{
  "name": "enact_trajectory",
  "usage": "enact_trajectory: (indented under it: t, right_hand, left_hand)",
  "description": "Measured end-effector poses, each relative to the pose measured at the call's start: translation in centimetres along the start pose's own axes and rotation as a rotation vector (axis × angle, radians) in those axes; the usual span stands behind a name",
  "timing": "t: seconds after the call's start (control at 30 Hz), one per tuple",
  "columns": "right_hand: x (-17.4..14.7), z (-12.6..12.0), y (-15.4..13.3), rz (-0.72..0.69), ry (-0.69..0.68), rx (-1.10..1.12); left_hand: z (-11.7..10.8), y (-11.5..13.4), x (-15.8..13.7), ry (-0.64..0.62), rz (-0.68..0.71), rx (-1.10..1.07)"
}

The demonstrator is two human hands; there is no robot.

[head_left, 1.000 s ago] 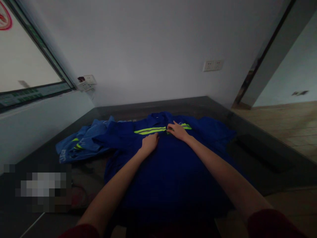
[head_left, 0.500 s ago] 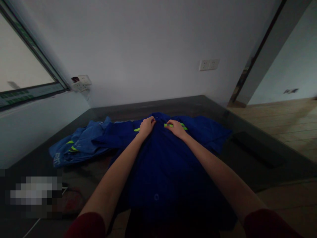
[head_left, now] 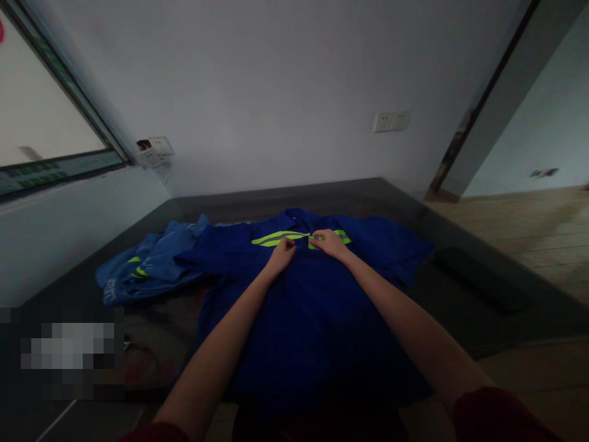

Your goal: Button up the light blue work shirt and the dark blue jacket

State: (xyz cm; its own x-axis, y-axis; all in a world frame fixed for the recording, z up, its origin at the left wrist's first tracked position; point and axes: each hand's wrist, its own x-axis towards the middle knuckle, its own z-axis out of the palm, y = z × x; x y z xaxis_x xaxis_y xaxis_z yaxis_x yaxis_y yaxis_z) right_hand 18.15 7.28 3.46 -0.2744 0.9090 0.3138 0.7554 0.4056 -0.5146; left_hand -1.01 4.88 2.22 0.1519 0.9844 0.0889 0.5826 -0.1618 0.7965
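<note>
A dark blue work shirt (head_left: 294,325) with yellow-green and grey reflective strips across its chest lies spread over the dark table, collar toward the wall. My left hand (head_left: 281,255) pinches the front edge of the shirt just below the strip, left of the middle. Close by on the right, the fingers of my right hand (head_left: 330,243) are closed on the other front edge, at the strip's end. The hem side hangs toward me in deep shadow.
Left of the shirt lies a bundled lighter blue garment (head_left: 151,264) with yellow-green strips. A black flat oblong object (head_left: 478,279) rests on the table (head_left: 340,193) at the right. Wall sockets (head_left: 392,121) sit behind, and a cable runs at the lower left.
My left hand has moved from near the collar down toward me, to below the strip. The left chest strip is now uncovered, and the shirt front lies flatter. My right hand stays near the strip.
</note>
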Motion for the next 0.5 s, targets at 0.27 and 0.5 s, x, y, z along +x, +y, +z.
enact_trajectory:
  t: [0.27,0.5]
  right_hand:
    - [-0.5,-0.1,-0.1,0.011,0.053,-0.029]
    - [-0.9,0.1,-0.4,-0.019,0.028,-0.078]
  left_hand:
    - [-1.3,2.0,-2.6,0.007,0.329,0.492]
    - [-0.2,1.0,-2.4,0.058,0.348,0.616]
